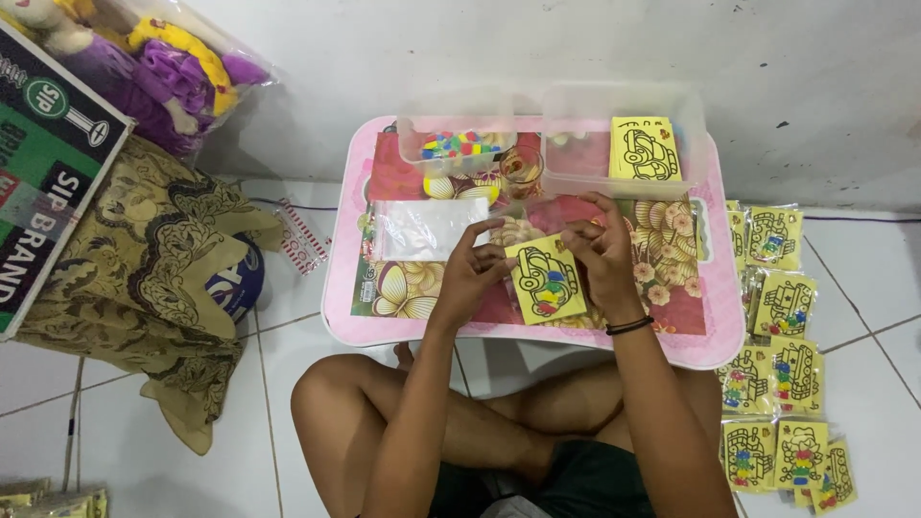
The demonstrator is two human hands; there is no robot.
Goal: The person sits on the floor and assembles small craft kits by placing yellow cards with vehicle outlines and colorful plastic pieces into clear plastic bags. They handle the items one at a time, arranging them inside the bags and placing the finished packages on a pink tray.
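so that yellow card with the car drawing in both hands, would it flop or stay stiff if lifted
The yellow card looks thin and flat, held at its edges by the left hand and right hand, so probably light and slightly bendy. Its clear sleeve may make it slippery.

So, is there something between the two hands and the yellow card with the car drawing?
Nothing visible. The left hand and the right hand both already touch the yellow card, holding it by its edges above the pink table. The clear plastic bag lies apart, to the left.

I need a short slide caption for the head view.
Both hands, left hand and right hand, hold a yellow picture card over a pink table.
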